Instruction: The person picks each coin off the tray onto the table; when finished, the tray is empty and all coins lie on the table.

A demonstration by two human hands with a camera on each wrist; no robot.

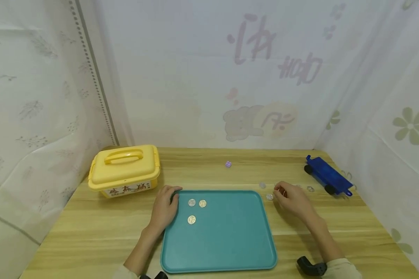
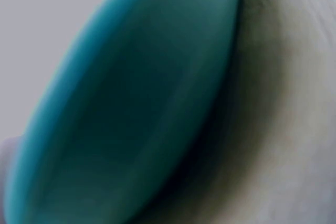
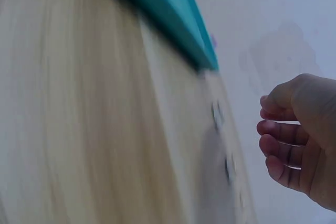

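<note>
My left hand (image 1: 165, 207) rests at the upper left corner of the teal tray (image 1: 230, 248), its fingers and thumb touching the rim. In the left wrist view only the blurred tray wall (image 2: 131, 93) fills the middle. Inside the tray lie a silvery coin (image 1: 191, 202), a golden coin (image 1: 203, 203) and a second golden coin (image 1: 191, 219). To the right of the tray, my right hand (image 1: 293, 199) hovers above the table with loosely curled fingers; the right wrist view shows nothing between them. Close by lie a coin (image 1: 269, 197) and another coin (image 1: 262, 185).
A yellow lidded box (image 1: 123, 168) stands at the back left. A small purple piece (image 1: 228, 164) lies behind the tray. At the right is a blue toy wagon (image 1: 329, 176) with black wheels, and a coin (image 1: 310, 188) beside it. Printed white curtains (image 1: 195, 77) surround the wooden table.
</note>
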